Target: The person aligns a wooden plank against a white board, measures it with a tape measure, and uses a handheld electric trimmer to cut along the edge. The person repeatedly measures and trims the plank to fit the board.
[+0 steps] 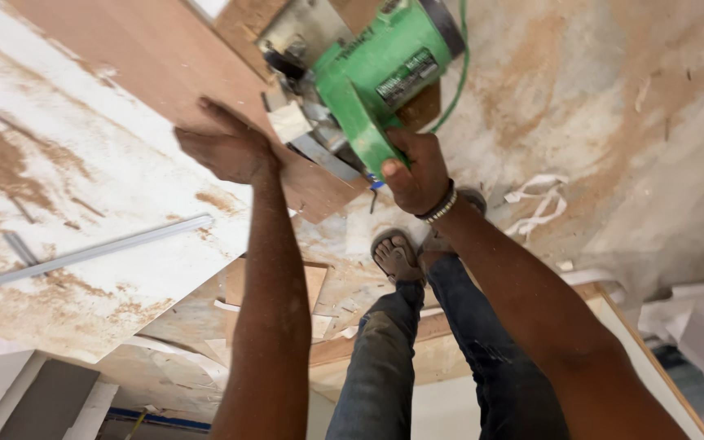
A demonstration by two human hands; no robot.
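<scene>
Right hand [417, 175] clamped around handle of heavy, rigid green electric circular saw [376, 69]; left hand [230, 151] spread flat, apparently pinning stiff brown plywood sheet [165, 57].

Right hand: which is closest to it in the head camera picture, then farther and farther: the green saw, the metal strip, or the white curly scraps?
From the right hand:
1. Green saw, gripped by it, just above.
2. White curly scraps, on the floor to the picture's right.
3. Metal strip, far off at picture left on the dusty white board.
</scene>
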